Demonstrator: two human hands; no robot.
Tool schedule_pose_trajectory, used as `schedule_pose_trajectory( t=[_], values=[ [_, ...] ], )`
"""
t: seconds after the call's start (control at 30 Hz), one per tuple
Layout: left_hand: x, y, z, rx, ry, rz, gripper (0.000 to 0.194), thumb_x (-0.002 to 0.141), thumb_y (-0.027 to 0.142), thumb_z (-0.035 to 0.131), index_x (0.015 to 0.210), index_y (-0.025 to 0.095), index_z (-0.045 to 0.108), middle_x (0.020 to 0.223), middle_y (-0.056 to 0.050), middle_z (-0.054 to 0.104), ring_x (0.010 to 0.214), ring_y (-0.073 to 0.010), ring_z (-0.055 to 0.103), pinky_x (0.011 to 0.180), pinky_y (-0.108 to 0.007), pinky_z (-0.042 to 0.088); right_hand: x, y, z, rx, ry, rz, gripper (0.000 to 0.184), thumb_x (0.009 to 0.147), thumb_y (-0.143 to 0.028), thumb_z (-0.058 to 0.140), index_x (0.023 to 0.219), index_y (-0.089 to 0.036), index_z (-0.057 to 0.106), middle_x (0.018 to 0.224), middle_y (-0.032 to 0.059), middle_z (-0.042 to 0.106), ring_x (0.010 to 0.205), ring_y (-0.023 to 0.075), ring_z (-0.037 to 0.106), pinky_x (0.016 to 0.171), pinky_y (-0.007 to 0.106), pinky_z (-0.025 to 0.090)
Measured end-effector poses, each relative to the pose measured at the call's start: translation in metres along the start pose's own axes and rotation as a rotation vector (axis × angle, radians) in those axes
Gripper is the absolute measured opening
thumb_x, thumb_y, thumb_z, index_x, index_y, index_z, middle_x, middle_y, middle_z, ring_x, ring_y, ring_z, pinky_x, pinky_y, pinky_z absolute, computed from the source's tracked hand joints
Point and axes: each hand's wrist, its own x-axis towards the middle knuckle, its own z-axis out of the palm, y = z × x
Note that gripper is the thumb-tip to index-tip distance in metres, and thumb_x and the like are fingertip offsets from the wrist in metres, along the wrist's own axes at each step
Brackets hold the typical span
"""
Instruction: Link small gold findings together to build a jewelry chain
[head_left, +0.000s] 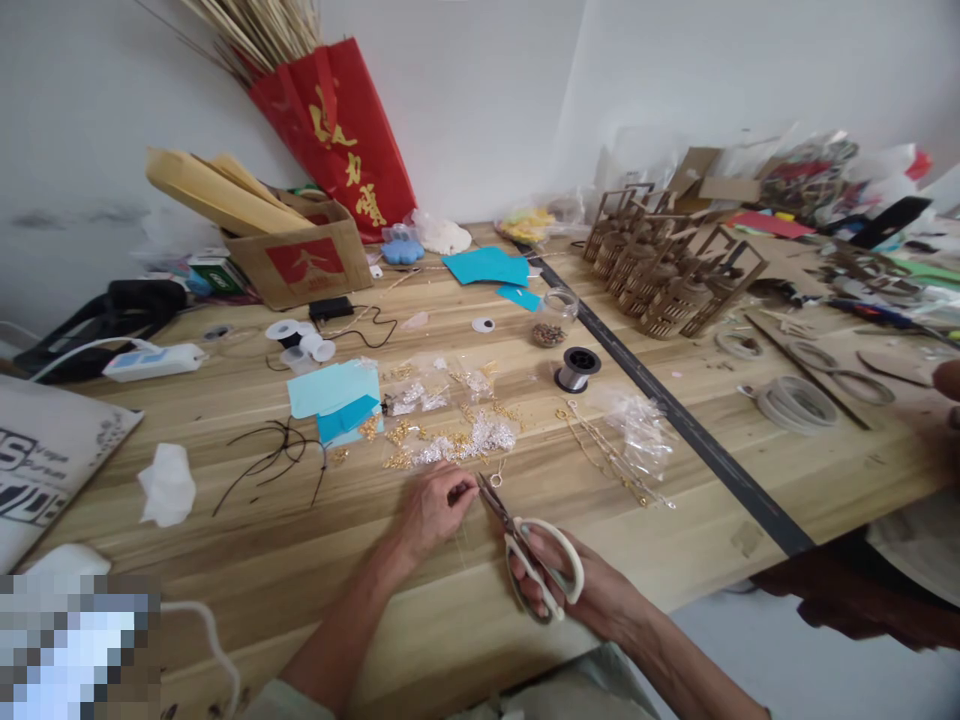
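Note:
My right hand (pixel 581 590) grips a pair of scissors (pixel 517 535) with white handles, its fingers through the loops. The blades point up and left, their tips by the fingertips of my left hand (pixel 441 500). That hand is closed in a pinch; a faint thin strand (pixel 463 545) runs down below it, its kind too fine to tell. Just beyond lie a small ring-shaped piece (pixel 496 480) and a heap of silver beads or findings (pixel 480 440). Gold bits (pixel 401 432) are scattered beside the heap. To the right lie fine chains (pixel 611 450).
A wire spool (pixel 577 370), a glass jar (pixel 553 318) and a plastic bag (pixel 637 430) stand beyond the chains. Blue paper pieces (pixel 334 390) and black cords (pixel 277 450) lie left. Small wooden lantern-like frames (pixel 660 270) stand back right. Another person's hand (pixel 946 382) shows at right.

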Motion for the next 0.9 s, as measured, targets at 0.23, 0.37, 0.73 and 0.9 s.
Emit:
schedule_pose_trajectory(
  t=[0.23, 0.37, 0.73, 0.9],
  values=[
    [-0.0003, -0.0011, 0.0003, 0.012, -0.001, 0.01, 0.012, 0.085, 0.019, 0.056, 0.078, 0.02, 0.066, 0.078, -0.002, 0.068, 0.078, -0.0175, 0.058, 0.075, -0.029, 0.044, 0.0001, -0.0017, 0.003, -0.036, 0.01, -0.01, 0.031, 0.081, -0.042, 0.068, 0.088, -0.013, 0.059, 0.071, 0.0009, 0.057, 0.051, 0.0063, 0.05, 0.044, 0.017, 0.044],
    [-0.0002, -0.0013, 0.0007, 0.012, -0.001, 0.008, 0.012, 0.085, 0.019, 0.057, 0.078, 0.019, 0.066, 0.078, -0.003, 0.069, 0.078, -0.0177, 0.058, 0.075, -0.029, 0.044, -0.0007, -0.0017, 0.005, -0.042, 0.011, -0.024, 0.03, 0.08, -0.041, 0.069, 0.086, -0.014, 0.059, 0.071, 0.0005, 0.056, 0.05, 0.0056, 0.049, 0.044, 0.016, 0.044],
    [0.0001, -0.0029, 0.003, 0.013, 0.004, 0.013, 0.012, 0.085, 0.019, 0.057, 0.078, 0.019, 0.066, 0.078, -0.002, 0.069, 0.078, -0.0176, 0.058, 0.075, -0.029, 0.044, -0.0003, -0.0031, 0.0048, -0.04, 0.028, -0.01, 0.032, 0.077, -0.041, 0.072, 0.087, -0.013, 0.059, 0.07, -0.0001, 0.054, 0.048, 0.0053, 0.046, 0.04, 0.015, 0.041],
    [0.0002, -0.0033, 0.0028, -0.004, 0.008, 0.014, 0.012, 0.085, 0.019, 0.056, 0.078, 0.019, 0.066, 0.079, -0.002, 0.068, 0.078, -0.0171, 0.058, 0.074, -0.028, 0.043, -0.0008, -0.0028, 0.0052, -0.035, 0.032, -0.008, 0.031, 0.076, -0.041, 0.072, 0.083, -0.014, 0.059, 0.07, 0.0002, 0.054, 0.048, 0.0052, 0.046, 0.039, 0.015, 0.04]
  ],
)
